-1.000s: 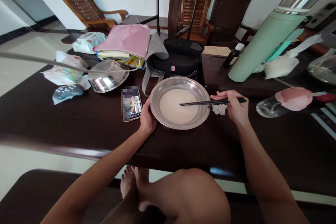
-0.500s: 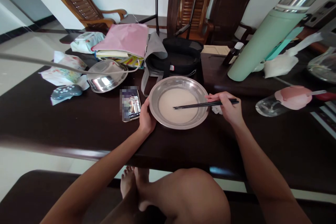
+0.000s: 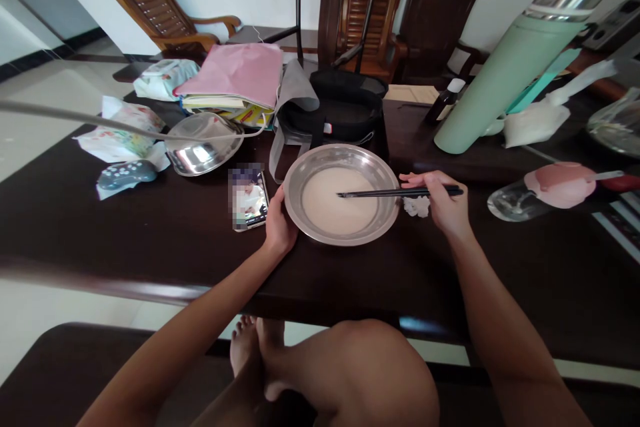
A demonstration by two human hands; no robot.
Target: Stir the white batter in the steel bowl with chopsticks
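Observation:
A wide steel bowl point(image 3: 300, 173) of pale batter sits on the dark table, right in front of me. My left hand point(image 3: 279, 221) grips the bowl's left rim, fingers curled against it. My right hand point(image 3: 443, 203) is closed on a pair of black chopsticks point(image 3: 380, 193), which lie level with their tips in the batter near the bowl's middle. A crumpled white tissue point(image 3: 417, 207) lies by the bowl's right rim, under my right hand.
A phone point(image 3: 249, 198) lies left of the bowl. Farther left are an empty steel bowl point(image 3: 204, 153) and a wrapped grey object point(image 3: 127, 173). Behind stand a black bag point(image 3: 345, 107), pink folders point(image 3: 235, 73) and a green flask point(image 3: 505, 73). A bottle point(image 3: 545, 190) lies at right.
The chopstick tips swept left through the batter and came back to the right. My left hand has stayed on the bowl's rim.

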